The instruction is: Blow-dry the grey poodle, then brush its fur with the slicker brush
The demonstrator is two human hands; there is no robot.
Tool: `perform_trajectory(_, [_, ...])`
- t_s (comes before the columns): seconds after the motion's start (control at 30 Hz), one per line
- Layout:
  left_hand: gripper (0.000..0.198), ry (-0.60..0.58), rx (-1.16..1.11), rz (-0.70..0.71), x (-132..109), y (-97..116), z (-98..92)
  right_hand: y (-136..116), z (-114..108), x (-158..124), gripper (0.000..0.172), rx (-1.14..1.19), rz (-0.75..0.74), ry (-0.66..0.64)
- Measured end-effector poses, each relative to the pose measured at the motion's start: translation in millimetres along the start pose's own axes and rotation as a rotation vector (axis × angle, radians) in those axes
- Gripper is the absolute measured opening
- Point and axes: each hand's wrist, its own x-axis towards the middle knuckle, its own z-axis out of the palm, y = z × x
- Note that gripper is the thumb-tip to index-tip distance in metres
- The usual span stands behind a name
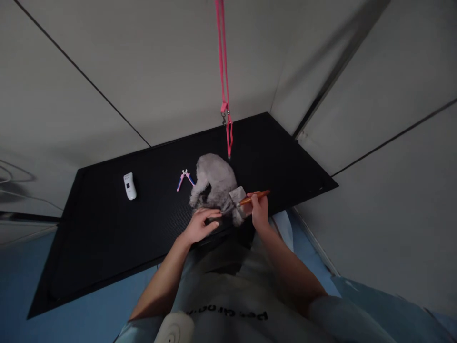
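Observation:
A small grey furry animal, which looks like a dog, is curled on the black table near its front edge. My right hand grips the orange-brown handle of a slicker brush, whose pale head is against the fur at the animal's right end. Against the animal's near side lies my left hand, fingers stretched out and thumb apart. Exactly which part of the body it touches is hard to make out. Just left of the animal are nail clippers with pink and blue handles, spread apart.
A white handheld device, probably a hair clipper, lies farther left on the table. From above hangs a pink strap loop with a metal clip, its lower end just behind the animal. Grey walls stand behind the table.

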Motion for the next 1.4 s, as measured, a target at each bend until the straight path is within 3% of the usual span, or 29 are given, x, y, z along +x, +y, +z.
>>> perform_trajectory(0.07, [0.023, 0.087, 0.16, 0.028, -6, -2, 6.5, 8, -9, -9, 0.026, -0.008, 0.048, -0.049])
perform_trajectory(0.13, [0.022, 0.2, 0.286, 0.01, -9, -5, 12.3, 12, -23, -11, 0.027, -0.027, 0.126, -0.037])
perform_trajectory(0.2, [0.026, 0.266, 0.379, -0.001, -10, -10, 16.6, 11, -40, -8, 0.03, -0.037, 0.159, 0.07])
perform_trajectory(0.3, [0.028, 0.264, 0.48, 0.014, -9, -15, 19.9, 1, -52, -8, 0.029, -0.033, 0.082, 0.197])
perform_trajectory(0.37, [0.027, 0.238, 0.531, 0.021, -8, -16, 19.4, -3, -43, -19, 0.027, -0.017, 0.084, 0.135])
perform_trajectory(0.47, [0.025, 0.22, 0.57, 0.011, -7, -16, 15.1, 2, -22, -40, 0.025, 0.02, 0.242, -0.094])
perform_trajectory(0.57, [0.024, 0.242, 0.538, -0.019, -15, -11, 14.2, 11, -23, -47, 0.022, -0.005, 0.291, -0.117])
perform_trajectory(0.63, [0.023, 0.323, 0.455, -0.048, -29, -3, 23.5, 16, -36, -45, 0.021, -0.084, 0.25, -0.074])
perform_trajectory(0.73, [0.019, 0.522, 0.188, -0.164, -52, 13, 56.3, 20, -57, -46, 0.02, -0.221, 0.166, -0.06])
perform_trajectory(0.8, [0.023, 0.511, -0.14, -0.307, -57, 22, 82.9, 20, -62, -56, 0.019, -0.273, 0.145, -0.068])
perform_trajectory(0.87, [0.032, 0.466, -0.578, -0.516, -48, 27, 103.1, 19, -61, -70, 0.016, -0.321, 0.134, -0.071])
perform_trajectory(0.93, [0.04, 0.468, -0.988, -0.671, -27, 27, 111.9, 17, -57, -84, 0.014, -0.37, 0.12, -0.086])
perform_trajectory(1.07, [0.03, 0.619, -1.252, -0.922, 18, 19, 106.8, 12, -65, -94, 0.014, -0.405, 0.116, -0.095])
perform_trajectory(1.13, [0.03, 0.632, -1.287, -0.898, 27, 15, 104.2, 4, -78, -88, 0.015, -0.377, 0.123, -0.059])
perform_trajectory(1.2, [0.035, 0.62, -1.312, -0.783, 27, 14, 105.0, -6, -89, -80, 0.015, -0.362, 0.093, 0.012])
perform_trajectory(1.3, [0.041, 0.597, -1.346, -0.657, 20, 15, 108.9, -17, -89, -73, 0.013, -0.354, -0.036, 0.119])
perform_trajectory(1.4, [0.043, 0.553, -1.4, -0.684, 13, 20, 110.5, -18, -70, -67, 0.011, -0.275, -0.072, -0.024])
